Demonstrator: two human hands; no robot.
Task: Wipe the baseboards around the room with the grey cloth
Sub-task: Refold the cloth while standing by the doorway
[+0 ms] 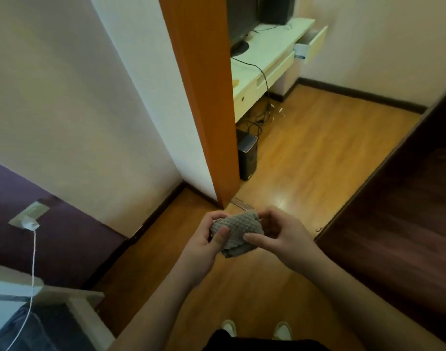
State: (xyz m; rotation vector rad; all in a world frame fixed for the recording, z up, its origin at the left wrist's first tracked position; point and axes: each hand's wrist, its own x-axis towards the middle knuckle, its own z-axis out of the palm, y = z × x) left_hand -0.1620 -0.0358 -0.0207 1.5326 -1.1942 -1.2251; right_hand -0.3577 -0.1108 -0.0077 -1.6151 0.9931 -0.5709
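A person stands on a wooden floor (305, 153), both hands raised in front of the body and holding a bunched grey cloth (236, 230) between them. The left hand (205, 239) grips the cloth's left side, its thumb pressed across the waffle-textured fabric and its fingers (213, 217) curled round the back. The right hand (277, 231) grips the right side, thumb on top and fingers closed behind the bundle. The cloth hangs above the floor, clear of every wall.

Ahead, the edge of an orange door (204, 97) meets the floor just beyond the hands. A dark baseboard (163, 206) runs along the foot of the white wall at left, and another stretch (364, 97) lines the far wall. Past the door, a pale desk surface (267, 46) carries a dark monitor (242, 19), with one drawer (310, 44) pulled open and a black computer tower (247, 155) on the floor beneath. At lower left, a white charger (30, 225) sits plugged into a wall socket, its cable hanging down. Two white shoes (255, 329) show at the bottom edge.
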